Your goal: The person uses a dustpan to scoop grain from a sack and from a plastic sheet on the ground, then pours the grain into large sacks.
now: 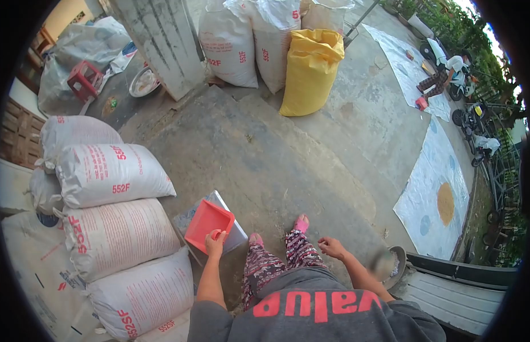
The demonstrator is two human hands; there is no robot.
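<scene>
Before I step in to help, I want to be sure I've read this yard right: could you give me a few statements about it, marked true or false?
1. The left hand holds the red tray. True.
2. The right hand grips a sack. False: no object shows in its grasp.
3. The yellow sack stands upright. True.
4. The tan heap lies on bare concrete. False: it lies on a tarp.
5. Another person is bending over in the background. True.

The tub [208, 222] is coral red — a sack [312, 74], bright yellow.
</scene>
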